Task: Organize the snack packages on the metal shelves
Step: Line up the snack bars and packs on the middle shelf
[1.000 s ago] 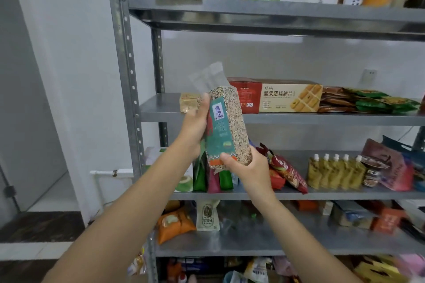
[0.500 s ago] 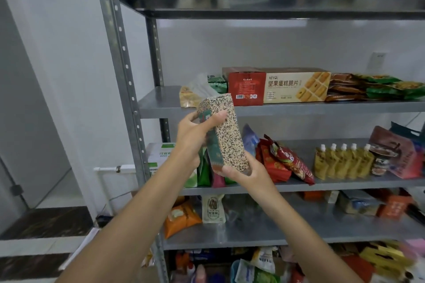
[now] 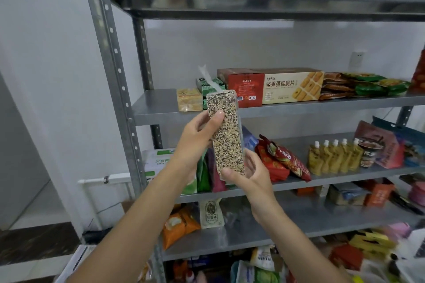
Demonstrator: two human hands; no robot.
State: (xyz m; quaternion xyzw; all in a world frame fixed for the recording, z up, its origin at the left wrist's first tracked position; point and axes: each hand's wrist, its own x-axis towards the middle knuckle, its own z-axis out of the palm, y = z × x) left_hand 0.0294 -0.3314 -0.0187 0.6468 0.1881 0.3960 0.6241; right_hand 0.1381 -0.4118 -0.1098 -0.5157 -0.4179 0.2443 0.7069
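Both hands are on a clear grain pack [image 3: 226,135], held upright in front of the rack [image 3: 115,71]: left hand [image 3: 195,142] has its fingers wrapped round the upper part, right hand [image 3: 249,174] grips the bottom end. Its top sits level with the shelf [image 3: 156,108] carrying a cake box [image 3: 289,86], with 2 red bags [image 3: 282,161] on the shelf below, just right of the pack

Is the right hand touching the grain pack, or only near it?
Touching. In the head view the right hand cups the bottom of the grain pack, its thumb pressed on the front; the left hand grips the pack higher up.
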